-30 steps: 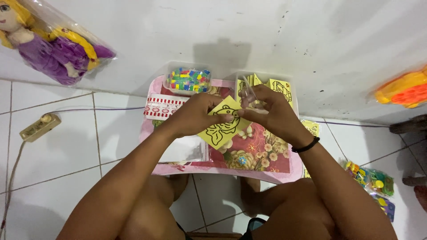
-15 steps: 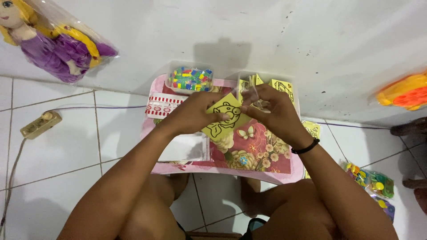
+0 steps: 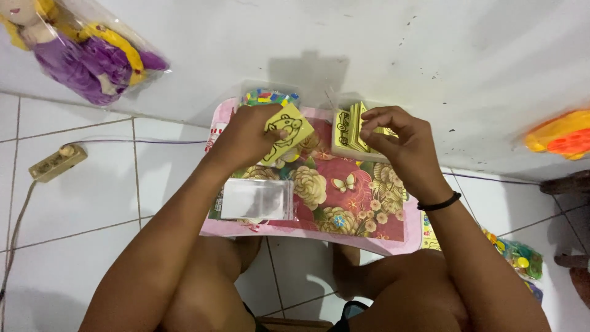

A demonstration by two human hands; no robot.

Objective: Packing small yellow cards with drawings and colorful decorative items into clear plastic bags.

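Since before, hands have parted: left hand (image 3: 246, 138) fingers pinch a yellow card (image 3: 286, 132) left of the stack (image 3: 350, 132); right hand (image 3: 399, 144) fingers grip that stack on the tabletop (image 3: 362, 209).

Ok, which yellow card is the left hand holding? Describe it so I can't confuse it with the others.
Start at the small pink floral table. Above its far left part, the left hand holds one yellow card, tilted, black cartoon drawing facing up. The other yellow cards stand bunched in a stack under the right hand.

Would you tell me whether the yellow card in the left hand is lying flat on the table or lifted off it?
Lifted: the left hand holds the yellow card tilted above the floral table.
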